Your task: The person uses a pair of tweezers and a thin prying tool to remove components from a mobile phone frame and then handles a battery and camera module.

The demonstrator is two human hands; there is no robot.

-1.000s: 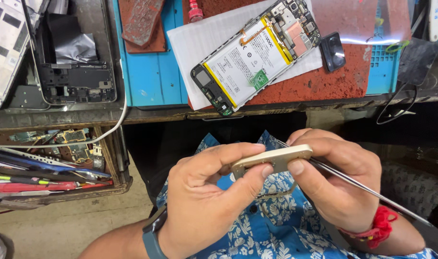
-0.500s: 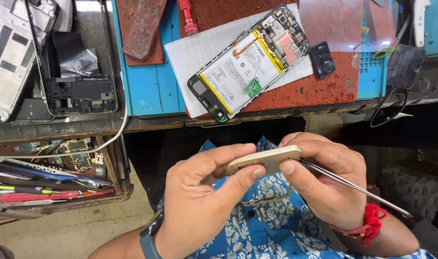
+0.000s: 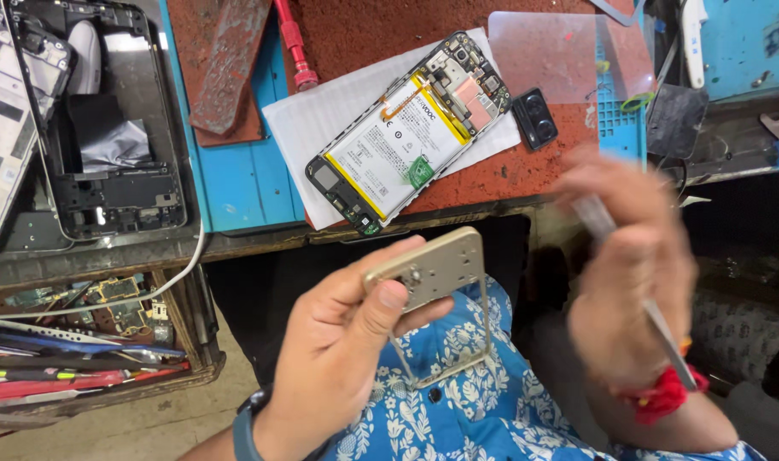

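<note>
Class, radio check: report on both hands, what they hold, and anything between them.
Left hand grips gold phone frame, thumb on top. Right hand blurred, holds tweezers, apart from frame. Nothing between them.

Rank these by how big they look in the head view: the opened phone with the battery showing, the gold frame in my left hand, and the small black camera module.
1. Opened phone.
2. Gold frame, though it looks close to the phone; being nearer the camera makes that unsure.
3. Black camera module, clearly smallest.
</note>
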